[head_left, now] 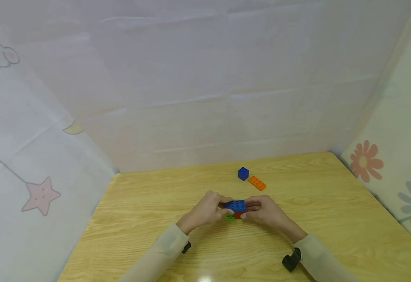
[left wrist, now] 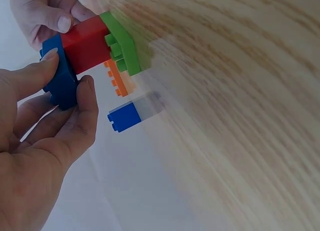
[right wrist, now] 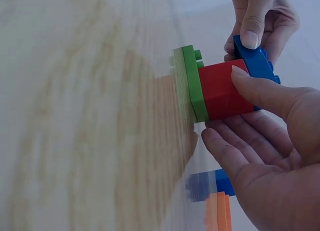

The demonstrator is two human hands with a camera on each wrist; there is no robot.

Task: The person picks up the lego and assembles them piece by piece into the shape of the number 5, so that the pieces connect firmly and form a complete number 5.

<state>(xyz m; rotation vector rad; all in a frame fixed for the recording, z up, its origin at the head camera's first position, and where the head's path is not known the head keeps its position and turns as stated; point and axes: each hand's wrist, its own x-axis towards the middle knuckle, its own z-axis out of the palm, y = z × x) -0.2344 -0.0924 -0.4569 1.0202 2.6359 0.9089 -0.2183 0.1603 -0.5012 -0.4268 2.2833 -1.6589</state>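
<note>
A small stack of toy building bricks stands on the table between both hands. Its base is a thin green brick (right wrist: 190,86), studs showing on the side toward the left hand. On it sits a red brick (right wrist: 222,93), with a wide blue brick (head_left: 236,205) on top that overhangs the red one to the left. The left hand (head_left: 205,210) pinches the overhanging blue brick between thumb and fingers. From the other side the right hand (head_left: 268,211) holds the red brick, thumb on its near face and fingers behind, partly hidden.
Beyond the hands lie a small square blue brick (head_left: 243,173) and a flat orange brick (head_left: 257,183), close together on the wooden table (head_left: 138,203). Printed white cloth (head_left: 191,98) hangs behind the table and along both sides.
</note>
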